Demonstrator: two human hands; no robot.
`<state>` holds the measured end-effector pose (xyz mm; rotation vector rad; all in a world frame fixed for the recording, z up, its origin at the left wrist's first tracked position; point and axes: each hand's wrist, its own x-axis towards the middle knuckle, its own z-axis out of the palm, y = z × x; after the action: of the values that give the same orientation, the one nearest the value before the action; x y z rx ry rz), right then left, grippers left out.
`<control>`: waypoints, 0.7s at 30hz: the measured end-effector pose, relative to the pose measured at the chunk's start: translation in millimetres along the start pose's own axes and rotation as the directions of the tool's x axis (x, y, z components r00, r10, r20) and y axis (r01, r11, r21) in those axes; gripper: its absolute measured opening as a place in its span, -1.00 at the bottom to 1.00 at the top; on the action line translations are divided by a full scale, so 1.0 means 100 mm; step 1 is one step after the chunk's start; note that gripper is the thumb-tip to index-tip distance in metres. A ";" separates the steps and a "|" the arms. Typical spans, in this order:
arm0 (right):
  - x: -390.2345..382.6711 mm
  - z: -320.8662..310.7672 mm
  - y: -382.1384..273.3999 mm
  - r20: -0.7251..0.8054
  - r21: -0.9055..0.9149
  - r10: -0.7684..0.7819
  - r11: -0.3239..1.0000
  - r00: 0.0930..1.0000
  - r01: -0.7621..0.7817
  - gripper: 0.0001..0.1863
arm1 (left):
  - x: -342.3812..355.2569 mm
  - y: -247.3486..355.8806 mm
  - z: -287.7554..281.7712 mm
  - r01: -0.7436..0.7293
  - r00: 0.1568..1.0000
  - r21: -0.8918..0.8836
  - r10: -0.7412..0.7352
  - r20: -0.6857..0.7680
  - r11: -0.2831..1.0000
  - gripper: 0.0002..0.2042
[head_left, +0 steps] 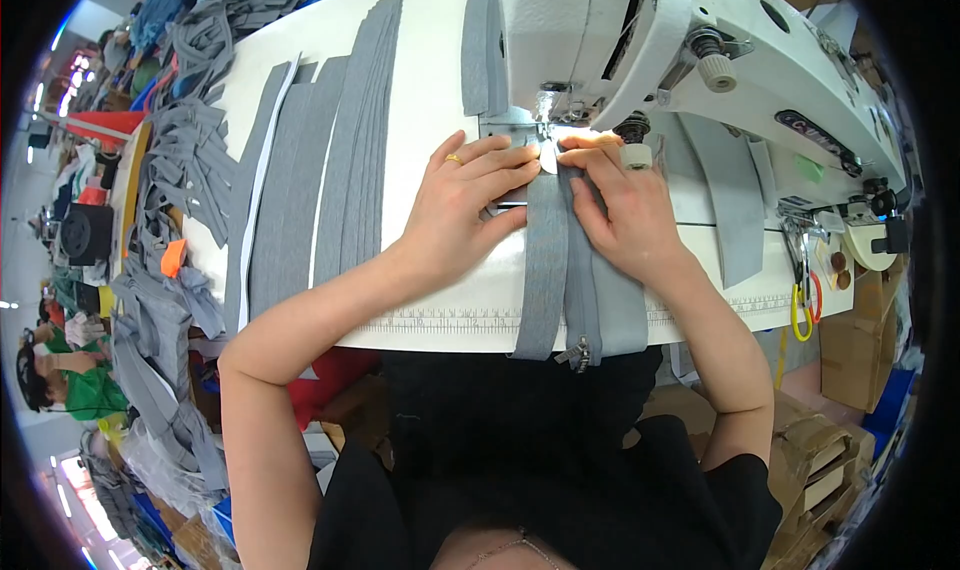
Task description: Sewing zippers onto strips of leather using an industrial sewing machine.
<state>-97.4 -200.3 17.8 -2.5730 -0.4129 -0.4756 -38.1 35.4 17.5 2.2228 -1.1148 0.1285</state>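
A grey fabric strip runs from the sewing machine's presser foot over the table's front edge. Beside it on the right lies a grey zipper, its metal slider hanging at the edge. Wider grey fabric shows right of the zipper. My left hand, a ring on one finger, rests open, fingertips on the strip left of the foot. My right hand lies with bent fingers by the foot, thumb apart, over the zipper; it too is open. The fingertips partly hide the fabric under the needle.
Stacks of grey strips lie left on the white table. The machine head overhangs the back. Scissors with red and yellow handles lie at the right edge. Cardboard boxes stand right; heaped grey fabric is left.
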 end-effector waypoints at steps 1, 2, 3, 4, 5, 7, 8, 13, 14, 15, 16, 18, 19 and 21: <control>-0.01 0.00 0.00 0.024 0.004 0.015 1.000 1.000 -0.015 -0.77 | 0.00 0.00 0.01 0.011 1.000 -0.030 -0.011 0.003 0.999 -0.52; -0.01 0.01 0.01 0.025 0.003 0.018 1.000 1.000 -0.018 -0.77 | 0.00 0.00 0.01 0.011 1.000 -0.033 -0.011 0.005 0.999 -0.52; -0.02 0.01 0.02 0.017 0.013 0.017 1.000 1.000 -0.017 -0.77 | 0.00 0.00 0.01 0.013 1.000 -0.046 -0.012 0.012 0.999 -0.53; -0.01 0.02 0.02 0.008 0.024 0.013 1.000 1.000 -0.013 -0.77 | 0.00 0.00 0.00 0.016 1.000 -0.058 -0.015 0.017 0.998 -0.54; -0.02 0.03 0.01 0.008 0.024 0.012 1.000 1.000 -0.013 -0.77 | 0.00 0.00 -0.01 0.016 1.000 -0.057 -0.015 0.016 0.998 -0.54; -0.02 0.04 0.01 -0.013 0.014 0.008 1.000 1.000 -0.007 -0.77 | 0.00 0.00 -0.02 0.005 1.000 -0.066 -0.004 0.024 0.998 -0.55; -0.01 0.03 0.01 -0.012 0.014 0.007 1.000 1.000 -0.007 -0.77 | 0.00 0.00 -0.02 0.006 1.000 -0.067 -0.004 0.023 0.998 -0.55; -0.01 0.02 0.00 -0.009 0.043 0.019 0.999 1.000 -0.018 -0.78 | -0.01 0.04 -0.01 0.005 1.000 -0.006 -0.005 0.028 1.000 -0.55; -0.01 0.02 0.00 -0.008 0.042 0.021 0.999 1.000 -0.020 -0.78 | -0.01 0.05 -0.01 0.005 1.000 -0.008 -0.005 0.029 1.000 -0.55; -0.01 0.01 0.00 -0.008 0.022 0.012 1.000 1.000 -0.012 -0.78 | -0.01 0.05 -0.01 -0.002 1.000 0.009 0.002 0.029 1.000 -0.55; -0.01 0.01 0.01 -0.010 0.003 0.001 1.000 1.000 -0.001 -0.77 | -0.01 0.05 -0.02 -0.009 1.000 0.027 0.008 0.028 1.000 -0.54; -0.01 0.01 0.01 -0.015 0.011 0.000 1.000 1.000 0.001 -0.77 | -0.02 0.06 0.00 -0.003 1.000 0.033 0.002 0.025 0.999 -0.55; -0.01 0.02 0.01 -0.020 0.018 -0.003 1.000 1.000 0.003 -0.77 | -0.02 0.06 0.01 0.003 1.000 0.040 -0.004 0.021 0.999 -0.55; -0.01 0.03 0.01 -0.018 0.019 0.000 1.000 1.000 0.000 -0.77 | -0.02 0.07 0.02 0.004 1.000 0.052 -0.005 0.022 0.999 -0.55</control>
<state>-97.0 -199.9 14.7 -2.5488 -0.4096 -0.4917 -44.9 33.0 18.4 2.2775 -1.1298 0.1332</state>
